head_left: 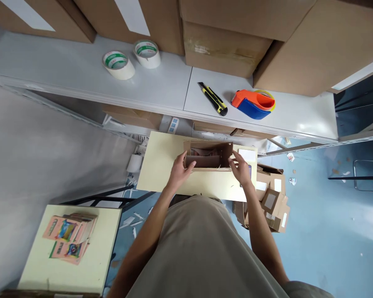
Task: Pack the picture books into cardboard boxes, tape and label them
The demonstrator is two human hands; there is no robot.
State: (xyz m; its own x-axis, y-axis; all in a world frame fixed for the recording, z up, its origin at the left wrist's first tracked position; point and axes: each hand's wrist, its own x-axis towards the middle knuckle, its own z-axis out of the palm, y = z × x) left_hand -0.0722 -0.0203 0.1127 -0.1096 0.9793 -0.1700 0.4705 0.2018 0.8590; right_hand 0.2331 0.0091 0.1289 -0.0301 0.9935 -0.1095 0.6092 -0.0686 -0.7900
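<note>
At the pale table (158, 161), an open carton (226, 154) sits between the left hand (180, 169) and right hand (241, 169). Both, half curled, hold its opposite ends with thumb and fingers.

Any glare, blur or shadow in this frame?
In the head view, glare brightens the right end of the shelf and the blue floor; the pink booklets look soft, print unreadable; the open box is shadowed inside; left hand and right hand look fairly clear.
</note>
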